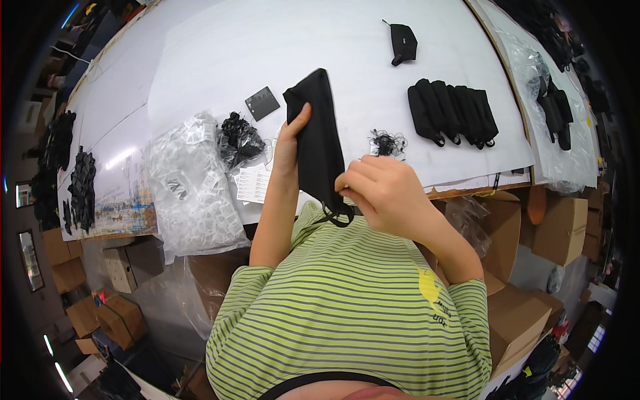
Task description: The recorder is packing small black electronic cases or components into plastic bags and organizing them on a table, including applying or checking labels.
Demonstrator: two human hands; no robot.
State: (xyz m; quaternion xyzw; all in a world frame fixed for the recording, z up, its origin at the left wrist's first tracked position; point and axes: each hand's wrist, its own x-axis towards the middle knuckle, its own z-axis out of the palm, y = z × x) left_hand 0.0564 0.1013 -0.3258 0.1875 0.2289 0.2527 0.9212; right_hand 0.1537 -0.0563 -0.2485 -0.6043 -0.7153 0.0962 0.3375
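A long black fabric pouch [316, 133] is held up in front of my chest, over the table's near edge. My left hand [291, 137] grips its left side, the thumb lying across the front. With fingers pinched together, my right hand [380, 190] is at the pouch's lower right edge, close to a black loop [340, 215] at its bottom end. Whatever the right fingertips pinch is too small to make out. Just beyond the right hand lies a small tangle of thin black strings [388, 143].
A row of several black pouches [453, 113] lies at the right, with a single pouch [403, 44] farther back. Left of me are a bag of clear plastic packets [193, 187], a bundle of black cords [239, 140], a dark card [262, 103] and a printed sheet [253, 184]. Cardboard boxes [520, 320] stand below the table.
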